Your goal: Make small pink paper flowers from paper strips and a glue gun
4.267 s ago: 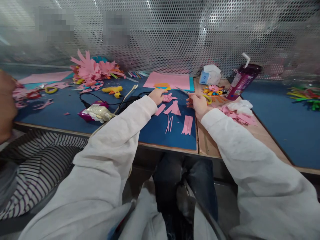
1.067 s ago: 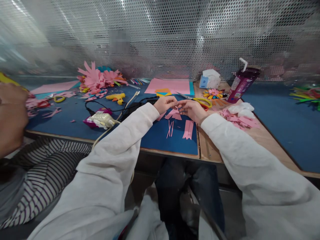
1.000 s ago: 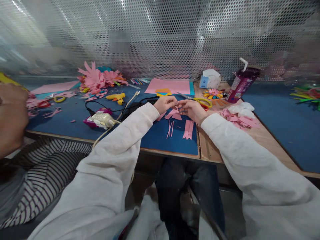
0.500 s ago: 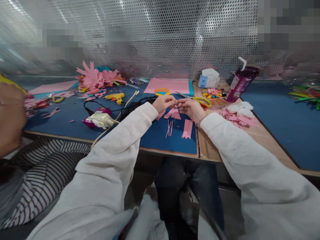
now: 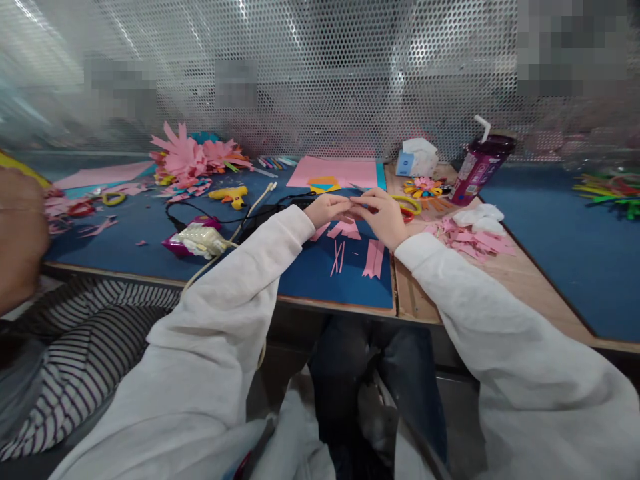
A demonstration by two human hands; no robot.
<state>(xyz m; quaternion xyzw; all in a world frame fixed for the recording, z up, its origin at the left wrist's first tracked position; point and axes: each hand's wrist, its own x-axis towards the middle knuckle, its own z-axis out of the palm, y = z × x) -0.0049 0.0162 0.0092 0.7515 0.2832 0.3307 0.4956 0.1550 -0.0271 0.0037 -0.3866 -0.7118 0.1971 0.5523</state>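
My left hand [image 5: 327, 209] and my right hand [image 5: 382, 215] meet above the blue mat [image 5: 320, 267], fingertips pinched together on a small pink paper piece that is mostly hidden between them. Cut pink paper strips [image 5: 374, 257] and thinner slivers [image 5: 337, 255] lie on the mat just below the hands. More pink pieces [image 5: 345, 230] sit right under the fingers. Yellow-handled scissors [image 5: 409, 203] rest just beyond my right hand.
A glue gun [image 5: 230, 194], a pink-and-clear bundle [image 5: 195, 239] with black cable, pink paper flowers [image 5: 190, 155], a pink sheet [image 5: 334, 172], a tissue box [image 5: 419, 157], a purple cup [image 5: 475, 167] and pink scraps [image 5: 475, 237] surround the spot. Another person in a striped sleeve [image 5: 75, 333] sits at left.
My right hand has let go of the scissors, which now lie behind it, and both hands have come together pinching a small pink piece. In the last half second the right fingers shifted over the left.
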